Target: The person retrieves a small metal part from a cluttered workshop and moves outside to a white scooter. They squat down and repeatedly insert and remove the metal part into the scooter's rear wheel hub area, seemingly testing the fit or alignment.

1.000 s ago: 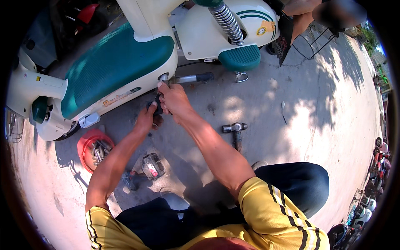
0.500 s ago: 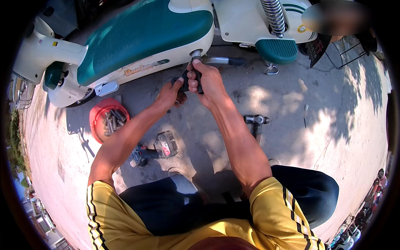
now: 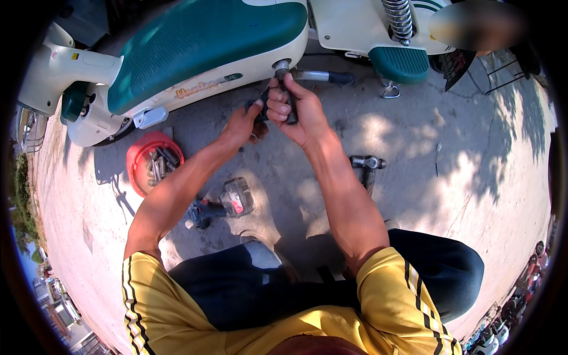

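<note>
My right hand [image 3: 300, 112] is closed around a dark bar [image 3: 291, 97] directly below a round metal piece [image 3: 282, 64], which sits at a hole in the scooter's [image 3: 201, 92] cream side panel. Whether the bar and metal piece are joined I cannot tell. Just to the left, my left hand [image 3: 242, 125] grips a dark-handled tool [image 3: 266, 94] that slants up toward the same spot; fingers hide most of it. A metal tube with a black end [image 3: 316, 76] sticks out to the right behind my right hand.
A red bowl-like container [image 3: 137, 157] holds several metal sockets. On the concrete lie a cordless power tool [image 3: 204, 213] with its battery and a hammer [image 3: 368, 168]. The scooter's spring [image 3: 399, 21] and green footrest [image 3: 401, 64] are at upper right, near another person [image 3: 452, 68].
My right hand has turned and slid slightly lower, so more of the dark bar and the metal piece shows. My left hand stays nearly in place. The whole view has shifted slightly.
</note>
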